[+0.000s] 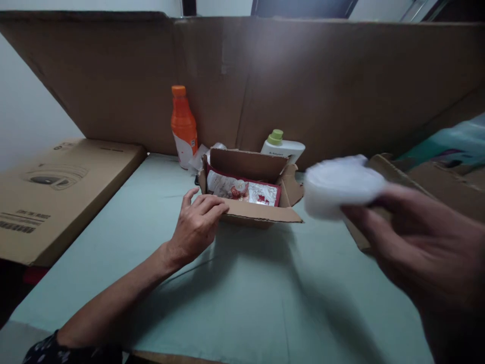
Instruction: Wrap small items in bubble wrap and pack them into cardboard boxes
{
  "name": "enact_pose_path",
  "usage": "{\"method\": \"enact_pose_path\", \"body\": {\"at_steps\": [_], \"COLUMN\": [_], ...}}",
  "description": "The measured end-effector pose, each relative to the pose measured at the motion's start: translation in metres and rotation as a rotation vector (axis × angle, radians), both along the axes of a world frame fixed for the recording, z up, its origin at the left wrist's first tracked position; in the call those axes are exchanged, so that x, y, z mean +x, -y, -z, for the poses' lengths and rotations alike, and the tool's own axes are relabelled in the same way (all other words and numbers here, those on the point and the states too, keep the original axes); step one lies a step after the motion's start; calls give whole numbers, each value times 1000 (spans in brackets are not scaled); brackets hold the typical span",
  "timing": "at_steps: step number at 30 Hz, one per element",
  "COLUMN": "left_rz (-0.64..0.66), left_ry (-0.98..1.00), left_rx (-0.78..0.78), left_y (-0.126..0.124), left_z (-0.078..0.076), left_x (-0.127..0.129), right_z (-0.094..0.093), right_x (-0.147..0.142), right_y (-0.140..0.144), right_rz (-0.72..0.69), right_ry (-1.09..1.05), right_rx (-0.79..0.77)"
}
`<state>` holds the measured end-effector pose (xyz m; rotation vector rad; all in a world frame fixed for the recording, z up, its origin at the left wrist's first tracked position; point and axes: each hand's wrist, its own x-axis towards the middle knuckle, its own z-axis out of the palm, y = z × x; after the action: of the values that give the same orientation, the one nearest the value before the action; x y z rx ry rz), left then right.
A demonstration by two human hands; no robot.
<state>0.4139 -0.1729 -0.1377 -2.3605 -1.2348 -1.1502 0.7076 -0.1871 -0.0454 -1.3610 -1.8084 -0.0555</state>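
Left hand [197,222] touches flap [261,211], 8 o'clock of box [248,164], grip unclear; right hand [417,240], 4 o'clock, clamped on white roll [339,184].

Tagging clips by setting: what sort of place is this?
Likely an improvised indoor workstation: a pale green table, a large cardboard panel behind it, and an open carton on top.

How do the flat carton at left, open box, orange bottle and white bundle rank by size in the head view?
1. Flat carton, cut off by the frame
2. Open box
3. Orange bottle
Unranked: white bundle; it's blurred and seems nearer the camera in the right hand.
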Motion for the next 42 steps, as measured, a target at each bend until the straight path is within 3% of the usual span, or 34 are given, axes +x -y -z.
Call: {"method": "enact_pose_path", "body": {"at_steps": [2,5,7,11,14,16,19,21,24,26,29,32,38,42], "left_rz": [-7,-22,-34,-49,-97,-133,-141,-122,-10,102,192,157,-37,-125], "left_ry": [17,21,19,23,134,278,511,632,772,874,991,978,885,882], "left_rx": [5,6,23,68,115,114,-112,-358,-645,-721,-722,-741,-741,-767], "left_y": [0,-8,-16,-24,-20,-15,-12,-17,-33,-43,-39,-5,98,130], "left_z": [0,-7,-11,-12,-6,2,23,41,62,69,72,76,84,75], "left_x": [0,0,0,4,2,-6,-22,-28,-20,-6,9,8,-18,-31], "right_z": [-17,-15,-1,16,5,-6,-1,23,77,109,135,141,141,139], "right_x": [-23,-66,-89,-100,-76,-48,-4,13,12,-3,-23,-29,-45,-64], "right_y": [-43,-100,-123,-138,-129,-113,-81,-66,-62,-67,-67,-44,22,40], "right_rz": [-180,-426,-473,-487,-434,-298,-59,17,-129,-211,-122,-94,-250,-284], "right_ry": [220,601,710,732,651,470,118,-47,-188,-278,-357,-380,-388,-394], "right_rx": [-68,-491,-634,-695,-623,-481,-241,-257,-480,-580,-587,-573,-602,-616]}}
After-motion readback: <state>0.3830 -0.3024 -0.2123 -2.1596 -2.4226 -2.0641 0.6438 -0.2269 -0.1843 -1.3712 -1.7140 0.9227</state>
